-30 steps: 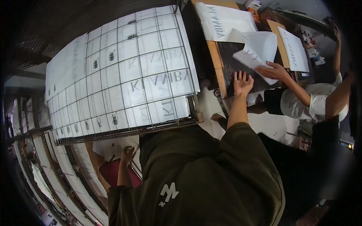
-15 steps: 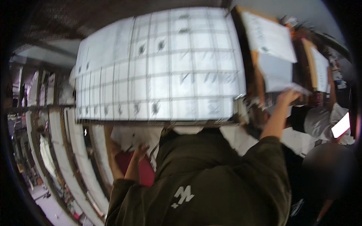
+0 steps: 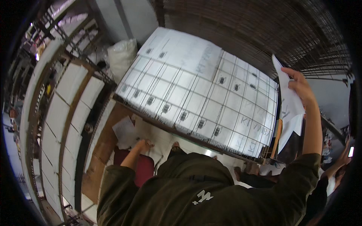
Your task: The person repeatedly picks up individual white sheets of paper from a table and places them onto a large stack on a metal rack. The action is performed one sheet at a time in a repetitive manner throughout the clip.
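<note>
My right hand [image 3: 300, 86] is raised at the right, fingers closed on the edge of white paper sheets [image 3: 291, 107] that hang down beside a rack. The rack carries white sheets with dark printed marks [image 3: 203, 90], crossed by a grid of thin wires. Lower left, my left hand [image 3: 143, 146] hangs above a dark red seat [image 3: 137, 165], apart from it and with nothing visible in it. Its fingers are small here but look loosely spread. A loose white sheet with faint print [image 3: 125, 131] lies near that hand.
Long racks of white sheets [image 3: 56, 132] run along the left. A filled white plastic bag [image 3: 122, 58] stands behind the middle rack. Dark wire shelving [image 3: 256, 26] rises at the far right. Another person's hand holds a lit phone [image 3: 351, 151] at the right edge.
My view has turned, so the middle rack now slants. My right hand has come up and now holds white sheets at the rack's right side. My left hand still hangs by the red seat.
</note>
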Available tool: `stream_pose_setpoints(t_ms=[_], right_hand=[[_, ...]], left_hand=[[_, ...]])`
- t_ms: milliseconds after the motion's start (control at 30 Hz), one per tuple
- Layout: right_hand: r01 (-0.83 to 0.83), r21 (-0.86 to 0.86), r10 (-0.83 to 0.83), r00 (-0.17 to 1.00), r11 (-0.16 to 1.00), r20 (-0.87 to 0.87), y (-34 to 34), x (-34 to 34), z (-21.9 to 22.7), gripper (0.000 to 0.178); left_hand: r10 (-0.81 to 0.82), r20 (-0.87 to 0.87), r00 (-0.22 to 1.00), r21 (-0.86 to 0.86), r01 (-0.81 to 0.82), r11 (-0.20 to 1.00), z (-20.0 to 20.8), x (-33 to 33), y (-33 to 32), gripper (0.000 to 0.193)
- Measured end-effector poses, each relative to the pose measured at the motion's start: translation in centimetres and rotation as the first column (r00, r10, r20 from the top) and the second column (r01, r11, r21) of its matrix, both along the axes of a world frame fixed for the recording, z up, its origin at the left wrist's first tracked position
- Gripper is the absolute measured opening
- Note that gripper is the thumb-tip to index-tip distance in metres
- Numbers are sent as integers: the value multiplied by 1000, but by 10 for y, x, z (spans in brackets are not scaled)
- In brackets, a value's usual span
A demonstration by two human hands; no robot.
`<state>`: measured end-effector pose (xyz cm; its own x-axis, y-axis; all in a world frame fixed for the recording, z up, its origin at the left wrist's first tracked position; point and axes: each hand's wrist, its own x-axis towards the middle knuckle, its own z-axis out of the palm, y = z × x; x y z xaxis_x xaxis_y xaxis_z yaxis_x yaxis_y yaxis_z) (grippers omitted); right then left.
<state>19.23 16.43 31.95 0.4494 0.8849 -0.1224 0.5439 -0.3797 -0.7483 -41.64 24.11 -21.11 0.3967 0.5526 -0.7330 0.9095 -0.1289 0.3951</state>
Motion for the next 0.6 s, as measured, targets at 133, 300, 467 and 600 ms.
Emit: stream_pose_setpoints(t_ms=[133,300,467,600], right_hand=[[-301,-155,309,951,941,30,56,-110,11,65],[-527,-84,523,850,846,-63,108,-175,29,76],[-494,293,516,857,819,3,180,-120,42,75],[-145,481,322,894,865,-310,167,-31,-73,73]], left_hand=[[114,23,993,55,-115,992,53,2,17,56],[247,25,969,-20,-247,969,-5,-1,7,56],[318,-35,947,-21,-319,948,-27,-5,-71,61],[351,-103,931,-96,-360,928,-7,19,-88,56]])
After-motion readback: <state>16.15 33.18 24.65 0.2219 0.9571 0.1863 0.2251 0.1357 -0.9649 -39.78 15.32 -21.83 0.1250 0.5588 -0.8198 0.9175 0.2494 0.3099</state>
